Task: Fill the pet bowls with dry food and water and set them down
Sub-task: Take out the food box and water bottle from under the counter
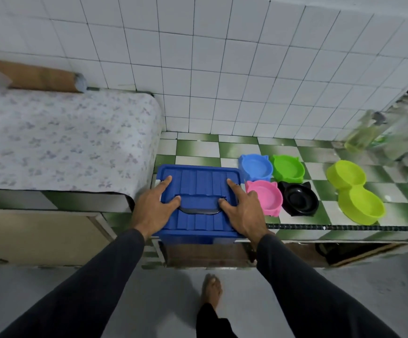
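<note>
A blue plastic container with a ribbed lid (199,184) stands at the left end of the green-and-white checkered counter (324,211). My left hand (155,206) rests on the lid's left side with fingers spread, thumb at the lid handle. My right hand (242,208) rests on the lid's right side the same way. To the right stand empty cat-shaped bowls: a blue bowl (255,167), a green bowl (288,168), a pink bowl (264,197) and a black bowl (298,202). A lime double bowl (355,192) lies farther right.
Clear plastic bottles (380,132) crowd the counter's far right. A surface with a floral cloth (64,140) adjoins on the left, with a cardboard tube (44,78) against the tiled wall. A dark rod (344,227) runs along the counter's front edge. My bare foot (212,287) stands on the grey floor.
</note>
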{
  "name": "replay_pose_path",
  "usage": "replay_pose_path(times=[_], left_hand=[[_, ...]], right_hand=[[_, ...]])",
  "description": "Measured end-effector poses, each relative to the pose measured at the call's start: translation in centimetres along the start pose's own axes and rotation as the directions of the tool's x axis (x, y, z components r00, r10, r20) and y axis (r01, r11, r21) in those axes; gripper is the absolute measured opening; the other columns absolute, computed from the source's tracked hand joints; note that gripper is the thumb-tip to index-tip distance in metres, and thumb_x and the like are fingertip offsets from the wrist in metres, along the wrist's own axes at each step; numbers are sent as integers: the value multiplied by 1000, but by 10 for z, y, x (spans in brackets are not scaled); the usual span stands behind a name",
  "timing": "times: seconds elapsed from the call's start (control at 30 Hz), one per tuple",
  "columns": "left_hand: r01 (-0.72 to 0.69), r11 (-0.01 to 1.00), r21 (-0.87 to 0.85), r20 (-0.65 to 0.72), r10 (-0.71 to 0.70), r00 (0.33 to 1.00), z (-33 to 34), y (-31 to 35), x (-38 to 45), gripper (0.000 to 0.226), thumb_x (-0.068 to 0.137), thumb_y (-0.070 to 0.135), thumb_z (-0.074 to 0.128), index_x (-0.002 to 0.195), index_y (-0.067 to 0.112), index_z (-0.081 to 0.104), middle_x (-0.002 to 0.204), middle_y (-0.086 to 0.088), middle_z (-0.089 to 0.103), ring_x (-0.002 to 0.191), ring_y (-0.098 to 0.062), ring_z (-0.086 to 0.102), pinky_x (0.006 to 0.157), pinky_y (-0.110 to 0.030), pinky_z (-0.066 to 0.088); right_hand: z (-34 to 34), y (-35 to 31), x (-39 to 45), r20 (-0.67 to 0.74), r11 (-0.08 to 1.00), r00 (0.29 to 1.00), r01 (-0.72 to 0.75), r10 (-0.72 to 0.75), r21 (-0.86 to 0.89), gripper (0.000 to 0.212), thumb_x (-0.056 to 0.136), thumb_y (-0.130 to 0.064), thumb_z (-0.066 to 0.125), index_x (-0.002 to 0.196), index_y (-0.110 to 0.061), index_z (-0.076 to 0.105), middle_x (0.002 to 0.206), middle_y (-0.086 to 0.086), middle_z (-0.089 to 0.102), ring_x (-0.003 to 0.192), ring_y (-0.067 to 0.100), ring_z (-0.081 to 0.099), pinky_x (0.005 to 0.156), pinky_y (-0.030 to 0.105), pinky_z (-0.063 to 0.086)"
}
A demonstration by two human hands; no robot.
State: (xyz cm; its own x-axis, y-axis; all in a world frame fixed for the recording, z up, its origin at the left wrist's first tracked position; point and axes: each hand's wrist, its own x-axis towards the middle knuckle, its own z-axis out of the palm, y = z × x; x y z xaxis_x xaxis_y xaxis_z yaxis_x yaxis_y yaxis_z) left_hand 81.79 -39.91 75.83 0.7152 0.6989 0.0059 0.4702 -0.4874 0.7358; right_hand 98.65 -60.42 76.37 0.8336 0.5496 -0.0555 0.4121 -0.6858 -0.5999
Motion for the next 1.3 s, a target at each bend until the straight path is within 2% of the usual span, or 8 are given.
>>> replay_pose_path(times=[0.13,0.2,0.3,0.37,0.47,0.57,0.7,1.3], left_hand=[[0,1000,24,-20,0,1000,8,2,44,71,93,55,67,156,41,38,152,5,50,129,-6,47,102,-18,31],[17,1000,2,-12,-17,1000,12,3,65,71,93,55,67,156,43,37,128,14,58,105,11,51,98,-17,34],[41,998,40,-32,-40,999,19,6,95,72,91,58,65,156,44,36,98,20,45,64,15,39,82,-22,41],[57,996,63,-37,-55,998,24,6,113,73,91,61,63,156,46,34,111,10,55,80,10,53,91,-26,46],[88,992,96,-19,-86,996,33,5,138,73,90,66,58,156,52,28,149,-5,51,127,-22,56,99,-25,35],[112,989,100,-13,-111,994,38,5,157,73,90,68,56,155,55,26,154,-8,46,135,-26,49,100,-28,34],[121,986,113,-3,-121,993,41,5,181,78,84,74,48,156,56,23,160,-5,39,143,-26,42,112,-36,34],[80,977,198,2,-82,997,61,-13,261,73,96,60,56,159,47,24,130,-10,56,110,-19,53,92,-27,40]], right_hand=[[-1,0,46,-11,999,999,37,-37,6,73,87,-69,55,151,-49,28,122,9,46,101,23,53,96,40,50],[-3,-2,69,-11,999,999,41,-41,29,71,87,-67,57,150,-51,29,112,7,41,83,16,51,86,34,50],[-5,-3,102,5,997,999,44,-44,61,69,87,-65,57,150,-53,30,107,4,37,75,8,48,78,29,48],[-6,-4,121,15,997,999,50,-51,57,68,88,-65,56,150,-53,29,106,4,37,79,12,49,82,32,51],[-4,-2,148,35,999,999,40,-41,27,69,89,-66,54,150,-52,27,121,13,42,104,29,54,98,43,50],[-1,-3,170,59,1000,998,26,-25,-12,70,90,-68,50,151,-53,22,135,15,39,115,33,53,104,49,47],[7,-4,192,51,1000,999,10,-9,-13,69,89,-71,49,150,-57,19,120,8,38,99,27,54,94,43,50],[34,2,265,70,999,998,-8,5,46,69,88,-72,49,146,-63,12,111,2,35,94,22,52,87,35,53]])
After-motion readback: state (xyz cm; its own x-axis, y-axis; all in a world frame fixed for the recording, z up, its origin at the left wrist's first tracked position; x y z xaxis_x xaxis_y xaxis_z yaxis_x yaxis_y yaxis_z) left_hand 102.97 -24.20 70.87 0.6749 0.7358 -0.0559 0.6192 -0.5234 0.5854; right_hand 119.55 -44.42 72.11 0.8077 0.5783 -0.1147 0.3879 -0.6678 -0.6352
